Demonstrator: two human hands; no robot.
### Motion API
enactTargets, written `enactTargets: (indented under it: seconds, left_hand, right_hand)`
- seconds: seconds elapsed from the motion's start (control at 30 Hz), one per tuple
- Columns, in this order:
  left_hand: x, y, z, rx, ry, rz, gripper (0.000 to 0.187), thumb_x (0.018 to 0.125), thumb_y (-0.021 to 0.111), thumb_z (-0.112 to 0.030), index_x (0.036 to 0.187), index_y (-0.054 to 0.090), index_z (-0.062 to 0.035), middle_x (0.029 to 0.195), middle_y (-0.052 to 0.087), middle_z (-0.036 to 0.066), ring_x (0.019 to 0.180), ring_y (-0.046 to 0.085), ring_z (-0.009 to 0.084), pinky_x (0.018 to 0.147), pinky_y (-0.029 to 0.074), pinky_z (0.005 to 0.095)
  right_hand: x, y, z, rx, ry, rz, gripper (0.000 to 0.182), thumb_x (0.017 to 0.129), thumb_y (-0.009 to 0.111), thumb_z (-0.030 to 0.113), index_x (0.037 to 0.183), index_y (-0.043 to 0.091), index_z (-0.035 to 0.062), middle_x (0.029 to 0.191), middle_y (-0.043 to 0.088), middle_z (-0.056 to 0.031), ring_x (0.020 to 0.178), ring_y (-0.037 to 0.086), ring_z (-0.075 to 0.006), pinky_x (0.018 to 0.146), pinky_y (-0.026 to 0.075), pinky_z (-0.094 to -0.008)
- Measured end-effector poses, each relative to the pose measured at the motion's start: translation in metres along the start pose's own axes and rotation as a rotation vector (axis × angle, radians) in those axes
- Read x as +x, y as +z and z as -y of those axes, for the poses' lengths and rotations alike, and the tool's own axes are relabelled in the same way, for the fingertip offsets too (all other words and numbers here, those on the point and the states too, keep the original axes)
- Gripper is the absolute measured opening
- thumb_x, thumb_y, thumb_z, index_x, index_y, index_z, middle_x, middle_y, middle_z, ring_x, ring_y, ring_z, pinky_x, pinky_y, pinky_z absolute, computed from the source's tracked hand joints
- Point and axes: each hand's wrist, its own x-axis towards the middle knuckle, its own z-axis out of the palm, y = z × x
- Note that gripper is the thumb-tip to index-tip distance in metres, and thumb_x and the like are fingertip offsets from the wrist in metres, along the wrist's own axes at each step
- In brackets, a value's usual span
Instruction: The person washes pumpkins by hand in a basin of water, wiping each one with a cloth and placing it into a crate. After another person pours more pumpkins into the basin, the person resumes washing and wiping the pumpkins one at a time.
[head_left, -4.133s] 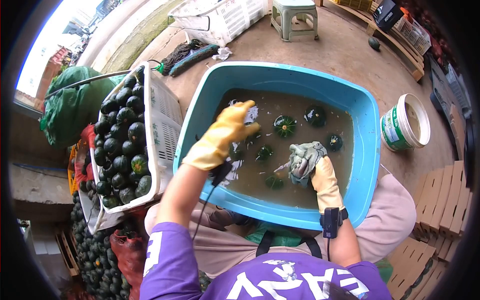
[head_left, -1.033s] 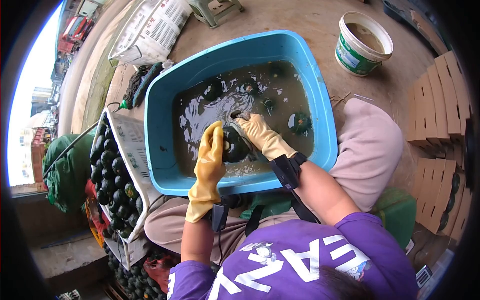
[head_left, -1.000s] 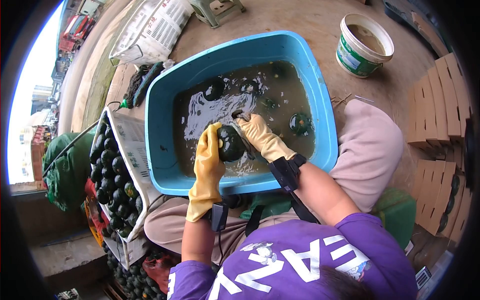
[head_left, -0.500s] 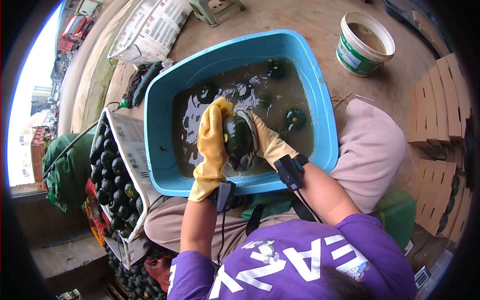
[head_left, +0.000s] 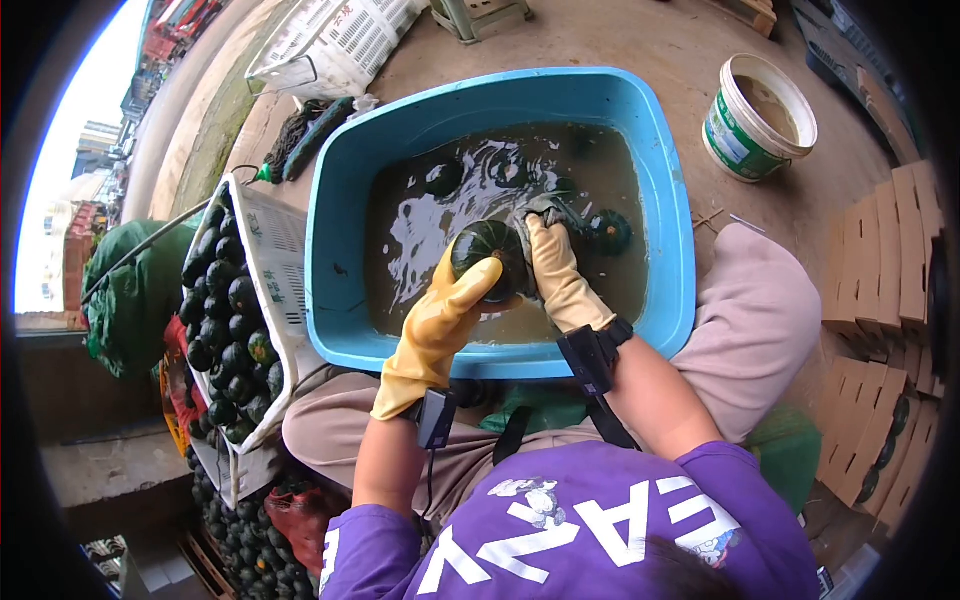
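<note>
My left hand, in a yellow rubber glove, grips a round dark green pumpkin from below, thumb across its front. In my right hand, gloved the same way, is a bunched wet grey cloth, held at the pumpkin's right side. Both hands are over a blue tub of murky brown water. Several more green pumpkins float there, among them one pumpkin right of the cloth and another pumpkin at the upper left. My right fingertips are partly hidden by the cloth.
Left of the tub stands a white crate full of dark green pumpkins. A white and green bucket of murky water is at the upper right. Cardboard boxes line the right side. A white basket and a stool are behind the tub.
The pumpkin has been turned and raised slightly, with my left hand now beneath it and its thumb in front. My right hand has shifted the cloth up and to the right.
</note>
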Motion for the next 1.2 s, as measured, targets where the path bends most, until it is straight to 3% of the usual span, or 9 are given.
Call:
enactTargets:
  seconds: [0.1,0.2,0.33,0.47,0.53,0.6,0.87,1.1,1.2]
  left_hand:
    - [0.016,-0.020,0.028,0.250,0.073,-0.068,0.059,0.095,0.067,-0.013,0.148,0.042,-0.0072,0.117,0.064,0.011,0.105,0.064,0.0209,0.088,0.057,0.0349]
    - [0.018,-0.007,0.032,0.584,0.051,-0.304,0.090,0.080,0.082,-0.023,0.155,0.034,-0.0104,0.100,0.067,0.011,0.079,0.063,0.0160,0.071,0.052,0.0309]
    - [0.008,-0.013,0.009,0.798,0.029,-0.204,0.102,0.073,0.081,-0.045,0.155,0.032,-0.0097,0.119,0.066,0.022,0.112,0.066,0.0343,0.097,0.050,0.0376]
    - [-0.006,-0.038,0.006,0.137,0.027,0.094,0.069,0.090,0.074,-0.028,0.148,0.043,-0.0071,0.116,0.063,0.010,0.096,0.067,0.0179,0.078,0.057,0.0330]
    - [-0.014,-0.051,0.023,-0.140,0.071,0.096,0.055,0.099,0.063,-0.031,0.145,0.049,-0.0029,0.130,0.062,0.013,0.117,0.062,0.0222,0.095,0.055,0.0393]
    - [-0.019,-0.052,0.022,-0.397,0.055,0.080,0.052,0.102,0.060,-0.035,0.141,0.053,-0.0020,0.135,0.060,0.014,0.123,0.060,0.0291,0.105,0.050,0.0460]
    - [-0.029,-0.086,-0.013,-0.627,0.012,-0.069,0.056,0.104,0.049,-0.050,0.127,0.059,0.0000,0.122,0.068,0.019,0.106,0.070,0.0345,0.089,0.058,0.0460]
    - [-0.029,-0.079,-0.013,-0.457,0.061,-0.403,0.063,0.104,0.047,-0.057,0.130,0.058,-0.0004,0.108,0.069,0.014,0.096,0.070,0.0271,0.085,0.060,0.0420]
    - [-0.008,-0.103,0.017,-0.392,0.031,-0.374,0.058,0.100,0.062,-0.043,0.134,0.053,0.0035,0.116,0.067,0.022,0.100,0.068,0.0308,0.087,0.060,0.0443]
  right_hand:
    - [0.000,-0.005,-0.008,-0.615,-0.335,0.230,0.045,0.099,0.060,0.040,0.107,0.065,-0.0037,0.098,0.069,-0.0277,0.092,0.064,-0.0468,0.086,0.050,-0.0454]
    - [0.010,-0.019,-0.033,-0.197,-0.243,0.390,0.052,0.102,0.058,0.037,0.138,0.052,-0.0013,0.129,0.061,-0.0131,0.117,0.058,-0.0243,0.104,0.045,-0.0372]
    - [0.037,-0.033,-0.030,-0.279,-0.004,0.268,0.039,0.108,0.048,0.029,0.131,0.059,-0.0012,0.119,0.067,-0.0112,0.105,0.064,-0.0186,0.094,0.052,-0.0322]
    - [0.018,-0.021,-0.019,-0.677,-0.113,0.161,0.031,0.104,0.056,0.028,0.108,0.068,-0.0007,0.091,0.072,-0.0107,0.078,0.063,-0.0197,0.073,0.051,-0.0388]
    - [0.017,-0.021,-0.037,-0.565,-0.026,0.242,0.035,0.101,0.060,0.034,0.105,0.067,-0.0002,0.087,0.071,-0.0125,0.078,0.063,-0.0218,0.073,0.050,-0.0399]
    - [0.000,-0.002,0.002,-0.709,0.441,0.456,0.039,0.096,0.062,0.039,0.107,0.068,0.0020,0.091,0.072,-0.0113,0.087,0.069,-0.0227,0.078,0.052,-0.0391]
    - [0.016,-0.007,-0.041,-2.180,0.455,1.386,0.049,0.086,0.066,0.044,0.126,0.071,0.0159,0.131,0.068,-0.0085,0.122,0.064,-0.0305,0.101,0.051,-0.0392]
    - [0.028,-0.031,0.000,-0.987,0.706,0.843,0.042,0.095,0.066,0.039,0.116,0.071,0.0029,0.102,0.075,-0.0069,0.089,0.068,-0.0178,0.080,0.053,-0.0351]
    - [-0.006,-0.012,0.014,-0.481,0.466,0.700,0.025,0.099,0.064,0.028,0.103,0.072,0.0043,0.078,0.064,0.0022,0.067,0.056,-0.0076,0.059,0.047,-0.0272]
